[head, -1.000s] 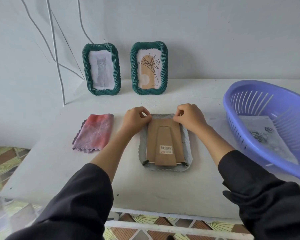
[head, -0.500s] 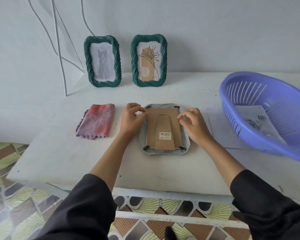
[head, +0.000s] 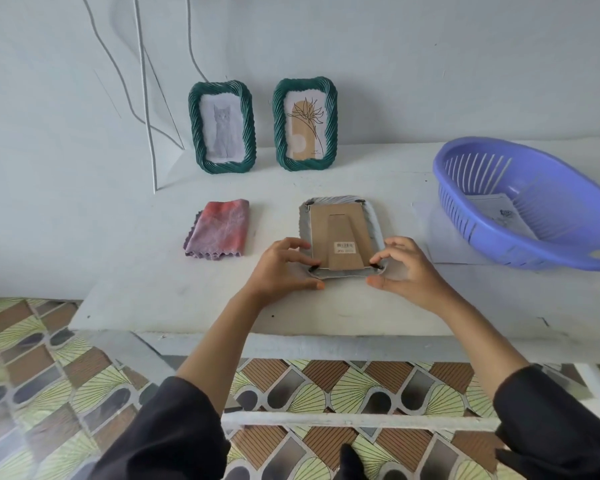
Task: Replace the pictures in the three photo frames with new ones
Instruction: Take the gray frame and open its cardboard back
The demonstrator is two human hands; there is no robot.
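A photo frame (head: 340, 233) lies face down in the middle of the white table (head: 187, 299), its brown cardboard back and folded stand facing up. My left hand (head: 281, 271) is at its near left corner, index finger on the black tab and thumb against the frame's edge. My right hand (head: 409, 271) pinches the near right corner the same way. Two green twisted frames stand upright against the wall: one with a cat drawing (head: 222, 128) and one with a plant drawing (head: 305, 124).
A purple slotted basket (head: 520, 143) at the right holds a printed sheet (head: 499, 213). A white sheet (head: 440, 237) lies flat beside and partly under it. A folded pink-purple cloth (head: 219, 233) lies left of the frame. White cables (head: 146, 98) hang on the wall at the left.
Both hands have moved from the far corners of the face-down frame, along its sides, to the near corners. The camera has pulled back and tilted down.
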